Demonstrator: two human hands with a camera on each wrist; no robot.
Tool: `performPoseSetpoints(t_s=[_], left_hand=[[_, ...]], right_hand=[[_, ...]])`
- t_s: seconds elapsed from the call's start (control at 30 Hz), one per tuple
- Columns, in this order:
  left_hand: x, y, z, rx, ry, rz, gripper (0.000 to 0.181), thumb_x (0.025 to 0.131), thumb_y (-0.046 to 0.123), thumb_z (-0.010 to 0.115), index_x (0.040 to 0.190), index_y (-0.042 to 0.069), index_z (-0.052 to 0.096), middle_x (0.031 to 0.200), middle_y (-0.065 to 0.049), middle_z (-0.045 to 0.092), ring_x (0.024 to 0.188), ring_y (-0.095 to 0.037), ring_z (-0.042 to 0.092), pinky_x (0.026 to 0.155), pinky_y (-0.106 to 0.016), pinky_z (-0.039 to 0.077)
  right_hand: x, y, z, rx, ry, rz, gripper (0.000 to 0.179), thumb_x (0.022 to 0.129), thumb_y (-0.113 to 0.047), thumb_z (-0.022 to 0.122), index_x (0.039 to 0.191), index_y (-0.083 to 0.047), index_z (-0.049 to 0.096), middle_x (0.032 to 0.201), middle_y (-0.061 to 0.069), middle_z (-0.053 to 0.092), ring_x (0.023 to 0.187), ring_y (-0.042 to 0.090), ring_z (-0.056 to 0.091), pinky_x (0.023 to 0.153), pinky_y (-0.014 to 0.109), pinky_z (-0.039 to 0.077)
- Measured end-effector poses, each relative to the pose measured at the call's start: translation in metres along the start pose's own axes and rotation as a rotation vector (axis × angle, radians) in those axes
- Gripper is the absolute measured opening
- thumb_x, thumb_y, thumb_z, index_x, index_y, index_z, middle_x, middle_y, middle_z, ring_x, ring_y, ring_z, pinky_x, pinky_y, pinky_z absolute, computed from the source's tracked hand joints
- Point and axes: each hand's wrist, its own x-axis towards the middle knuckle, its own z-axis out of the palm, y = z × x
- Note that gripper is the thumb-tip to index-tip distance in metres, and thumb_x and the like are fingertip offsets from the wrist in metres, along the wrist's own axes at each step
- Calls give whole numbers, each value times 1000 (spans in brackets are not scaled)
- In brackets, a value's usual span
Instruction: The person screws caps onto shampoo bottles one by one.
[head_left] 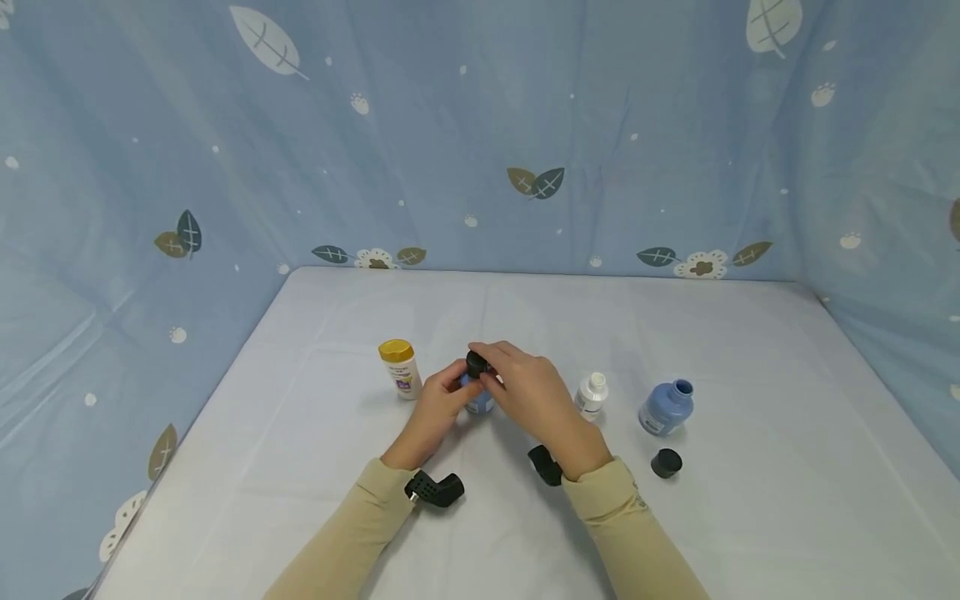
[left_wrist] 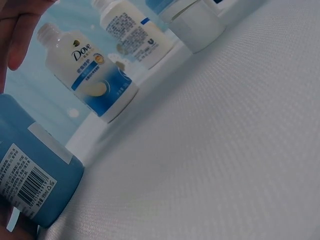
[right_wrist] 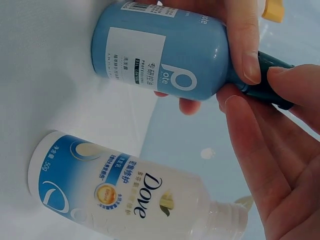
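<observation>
A cylindrical blue plastic bottle (right_wrist: 192, 42) labelled "OIL CONTROL" is held by the left grip (head_left: 437, 410), its round black cap (head_left: 476, 364) by the right grip (head_left: 534, 395).

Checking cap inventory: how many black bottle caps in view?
2. The first black cap is atop the held blue bottle, pinched by the right hand; the second black cap is on the table near the open blue bottle. Others may be hidden.
</observation>
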Motion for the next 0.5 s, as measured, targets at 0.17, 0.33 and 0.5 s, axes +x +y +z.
performPoseSetpoints(t_s=[0.17, 0.33, 0.5], left_hand=[[0, -1, 0, -5, 0, 19, 31, 84, 30, 62, 113, 21, 59, 113, 0, 57, 103, -17, 51, 85, -30, 42], [0, 2, 0, -27, -7, 19, 30, 84, 29, 62, 113, 19, 60, 114, 1, 58, 104, -16, 52, 85, -29, 42], [-4, 14, 2, -24, -3, -6, 31, 85, 25, 61, 113, 15, 60, 114, -1, 58, 103, -18, 51, 84, -28, 42]], right_hand=[[1, 1, 1, 24, 0, 29, 40, 83, -20, 64, 122, -15, 54, 105, -1, 59, 72, 12, 59, 60, 24, 46], [2, -1, 2, 84, -11, 118, 39, 83, -25, 64, 119, -15, 55, 103, -1, 59, 77, 14, 60, 61, 25, 45], [2, -3, 5, 104, -21, 193, 38, 82, -28, 65, 115, -14, 56, 106, -1, 58, 79, 12, 60, 62, 25, 46]])
